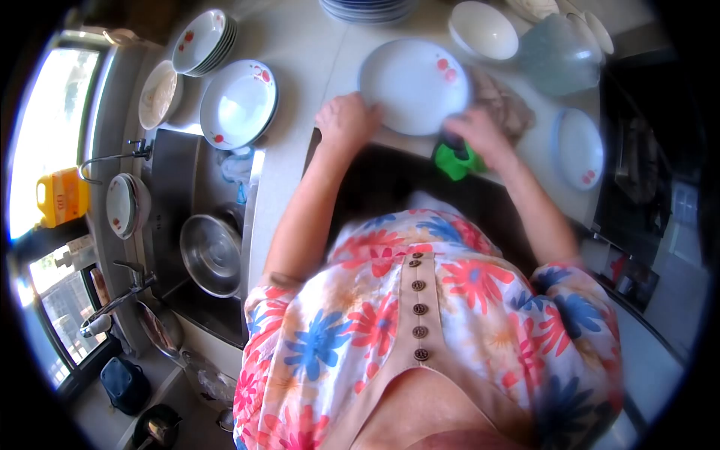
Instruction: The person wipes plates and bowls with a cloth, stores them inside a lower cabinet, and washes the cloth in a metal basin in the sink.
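A white plate (414, 88) with red fruit prints lies at the counter's front edge, between my two hands. My left hand (349, 121) is closed at its left rim, the fingertips partly hidden. Near the plate's lower right rim, my right hand (480, 135) is slightly blurred and its fingers are curled. A bright green and black cloth-like item (454, 160) hangs from those fingers over the counter edge. Behind the right hand lies a crumpled brown cloth (504, 105).
On the left are a large plate (238, 105), stacked dishes (201, 41) and a sink holding a metal basin (211, 255). A plate stack (367, 9) stands at the back. To the right are a white bowl (484, 31), a translucent container (560, 56) and an oval plate (577, 148).
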Available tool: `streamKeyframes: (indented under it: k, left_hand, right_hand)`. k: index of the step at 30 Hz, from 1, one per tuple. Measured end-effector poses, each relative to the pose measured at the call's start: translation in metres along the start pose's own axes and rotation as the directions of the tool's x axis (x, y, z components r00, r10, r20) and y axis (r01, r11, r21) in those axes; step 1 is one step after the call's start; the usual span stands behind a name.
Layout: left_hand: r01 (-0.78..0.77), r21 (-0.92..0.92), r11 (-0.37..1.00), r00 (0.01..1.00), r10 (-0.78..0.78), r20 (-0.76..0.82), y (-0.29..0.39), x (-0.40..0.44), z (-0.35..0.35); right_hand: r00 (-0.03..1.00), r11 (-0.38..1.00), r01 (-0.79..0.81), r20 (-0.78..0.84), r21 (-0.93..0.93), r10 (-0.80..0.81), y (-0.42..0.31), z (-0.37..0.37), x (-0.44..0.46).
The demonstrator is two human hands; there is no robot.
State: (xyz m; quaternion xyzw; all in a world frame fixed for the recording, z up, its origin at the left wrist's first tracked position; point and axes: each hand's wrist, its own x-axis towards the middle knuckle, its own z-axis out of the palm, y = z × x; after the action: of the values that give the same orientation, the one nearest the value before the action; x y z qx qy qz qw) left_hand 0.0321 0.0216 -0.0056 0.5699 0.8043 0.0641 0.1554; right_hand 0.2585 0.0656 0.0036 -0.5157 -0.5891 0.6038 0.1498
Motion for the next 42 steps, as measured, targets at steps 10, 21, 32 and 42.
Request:
streamKeyframes:
  k: [10, 21, 32, 42]
  left_hand:
    - [0.179, -0.407, 0.896, 0.958, -0.252, -0.134, -0.083, -0.009, -0.045]
    - [0.594, -0.156, 0.789, 0.786, -0.611, -0.098, -0.23, -0.006, -0.09]
    - [0.422, -0.265, 0.867, 0.87, -0.469, -0.152, -0.247, 0.008, -0.084]
    - [0.313, -0.811, 0.494, 0.911, -0.397, 0.11, -0.251, 0.006, -0.107]
  right_hand:
    - [0.985, 0.989, -0.136, 0.096, -0.051, 0.14, -0.006, -0.001, -0.023]
    - [0.944, 0.985, -0.144, 0.312, 0.099, 0.107, -0.017, 0.045, -0.033]
    - [0.952, 0.979, -0.097, 0.303, 0.182, 0.038, -0.014, 0.071, -0.036]
    - [0.967, 0.966, -0.193, 0.198, 0.169, 0.159, -0.021, 0.085, -0.047]
